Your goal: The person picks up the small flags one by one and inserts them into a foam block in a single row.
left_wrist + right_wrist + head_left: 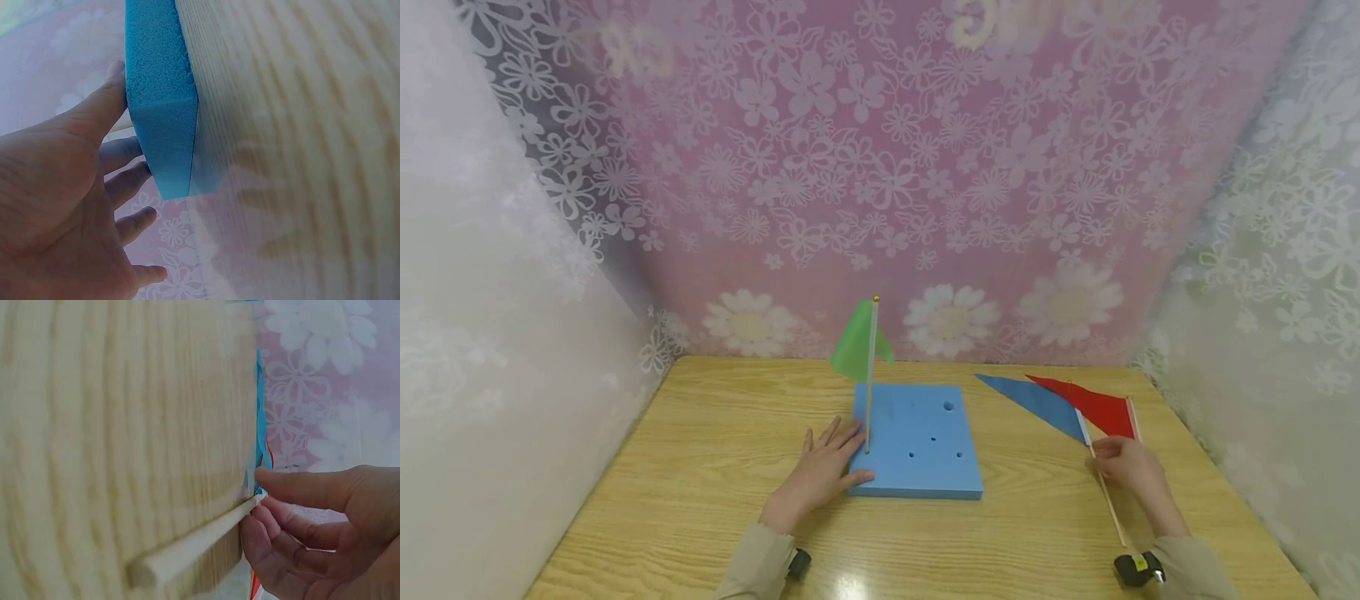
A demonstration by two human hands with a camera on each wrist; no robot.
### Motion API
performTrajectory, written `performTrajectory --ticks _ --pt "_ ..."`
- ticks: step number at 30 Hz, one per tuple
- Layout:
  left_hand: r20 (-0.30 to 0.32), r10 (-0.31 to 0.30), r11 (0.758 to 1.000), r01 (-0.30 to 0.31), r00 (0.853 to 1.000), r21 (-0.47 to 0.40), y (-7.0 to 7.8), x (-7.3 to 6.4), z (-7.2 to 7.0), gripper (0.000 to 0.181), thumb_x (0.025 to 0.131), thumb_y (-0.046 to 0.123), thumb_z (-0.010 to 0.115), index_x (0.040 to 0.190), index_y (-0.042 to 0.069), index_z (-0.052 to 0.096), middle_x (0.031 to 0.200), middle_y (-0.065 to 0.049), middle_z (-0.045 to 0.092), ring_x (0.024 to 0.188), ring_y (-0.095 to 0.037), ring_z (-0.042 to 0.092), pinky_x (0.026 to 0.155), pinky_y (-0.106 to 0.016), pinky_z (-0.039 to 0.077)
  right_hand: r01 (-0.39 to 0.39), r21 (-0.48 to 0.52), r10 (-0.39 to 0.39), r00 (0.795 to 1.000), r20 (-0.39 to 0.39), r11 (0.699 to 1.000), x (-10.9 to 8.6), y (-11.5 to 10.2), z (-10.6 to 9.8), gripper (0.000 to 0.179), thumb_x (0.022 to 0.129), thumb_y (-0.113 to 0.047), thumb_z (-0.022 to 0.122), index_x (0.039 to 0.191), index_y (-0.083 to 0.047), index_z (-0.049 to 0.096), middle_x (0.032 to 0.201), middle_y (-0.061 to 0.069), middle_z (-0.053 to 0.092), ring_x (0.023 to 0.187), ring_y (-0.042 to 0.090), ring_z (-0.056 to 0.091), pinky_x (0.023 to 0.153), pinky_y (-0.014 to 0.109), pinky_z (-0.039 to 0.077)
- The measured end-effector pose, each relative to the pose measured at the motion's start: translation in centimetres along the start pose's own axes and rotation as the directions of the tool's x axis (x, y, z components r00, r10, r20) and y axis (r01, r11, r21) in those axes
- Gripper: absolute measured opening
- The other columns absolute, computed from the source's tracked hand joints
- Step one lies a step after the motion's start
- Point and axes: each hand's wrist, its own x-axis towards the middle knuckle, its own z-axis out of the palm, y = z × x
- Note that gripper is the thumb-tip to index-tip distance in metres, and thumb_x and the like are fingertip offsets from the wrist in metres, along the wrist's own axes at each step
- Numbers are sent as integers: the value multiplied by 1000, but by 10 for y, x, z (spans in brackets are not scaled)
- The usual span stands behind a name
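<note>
My left hand (820,475) lies with fingers spread on the left edge of a blue foam block (895,417). Its thumb rests near the block's front left corner. A green flag (853,346) stands upright on a thin stick in the block, close to those fingers. On the right, my right hand (1131,468) pinches the stick of a blue triangular flag (1037,404) between thumb and fingers, just below the cloth. The stick's bare end (200,544) points towards the camera in the right wrist view. A red triangular flag (1097,402) lies behind the blue one, partly covered.
Several small holes and one larger hole (948,407) dot the block's top. The wooden table (722,467) meets a pink flowered backdrop (850,200) at the back. Pale flowered sheets hang at the left and right sides.
</note>
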Motion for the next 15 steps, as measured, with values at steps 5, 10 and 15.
performTrajectory --ticks 5,10,15 --pt "-18 15 1000 -15 1000 7 -2 1 2 69 97 43 65 153 7 46 161 -14 37 151 -45 23 110 -79 17 -3 -56 5 999 45 998 0 -2 0 40 86 -12 77 109 18 63 88 16 71 74 20 65 64 30 51" --pt "-34 26 1000 -26 999 4 -2 1 2 69 97 43 66 153 7 46 161 -14 37 150 -45 23 109 -80 17 26 -77 -23 999 35 997 -1 -6 1 34 85 -11 75 105 16 67 84 14 72 73 20 66 64 32 50" --pt "-30 24 1000 -24 999 -2 -1 0 0 69 97 42 66 153 6 46 161 -15 38 150 -46 23 109 -80 17 18 -38 -16 999 38 999 -3 -9 4 33 87 -7 71 108 18 66 85 15 72 70 16 66 62 29 53"
